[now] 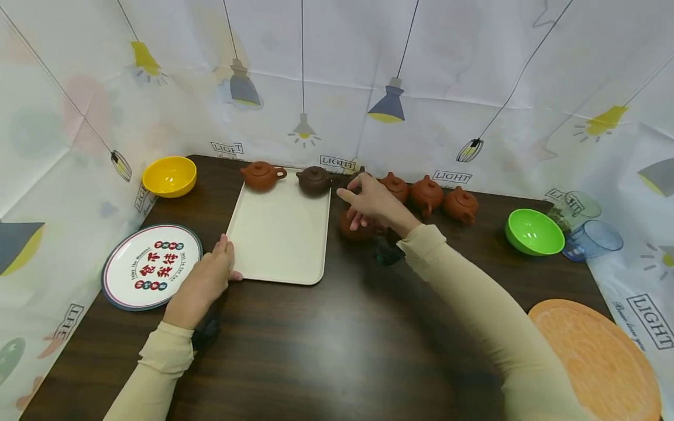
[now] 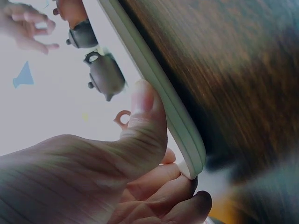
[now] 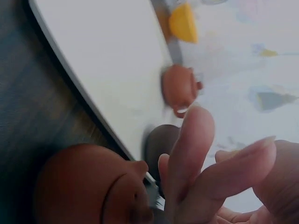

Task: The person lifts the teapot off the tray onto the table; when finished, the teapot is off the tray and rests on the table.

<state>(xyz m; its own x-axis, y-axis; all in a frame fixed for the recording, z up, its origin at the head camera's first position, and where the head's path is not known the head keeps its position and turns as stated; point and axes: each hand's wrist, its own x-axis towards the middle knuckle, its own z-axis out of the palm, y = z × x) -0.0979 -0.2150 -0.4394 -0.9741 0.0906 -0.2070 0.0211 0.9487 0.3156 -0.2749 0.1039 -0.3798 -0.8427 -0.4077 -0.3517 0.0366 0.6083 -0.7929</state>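
Observation:
A cream rectangular tray point(image 1: 281, 234) lies on the dark table, and my left hand point(image 1: 206, 280) grips its near-left edge. In the left wrist view the thumb point(image 2: 145, 107) presses on the rim while the other fingers curl at the corner. On the tray's far end sit a reddish-brown teapot point(image 1: 261, 176) and a dark brown teapot point(image 1: 314, 181). My right hand point(image 1: 375, 202) hovers right of the tray, fingers bent and apart, with nothing seen between them. Below it stands a reddish teapot point(image 1: 355, 229), partly hidden; a dark teapot point(image 1: 359, 174) shows just behind the hand.
Along the back stand more reddish teapots point(image 1: 426, 194). A yellow bowl point(image 1: 169, 176) and a white printed plate point(image 1: 150, 266) are on the left. To the right are a green bowl point(image 1: 534, 232), a blue clear cup point(image 1: 600, 238) and an orange round board point(image 1: 595, 362).

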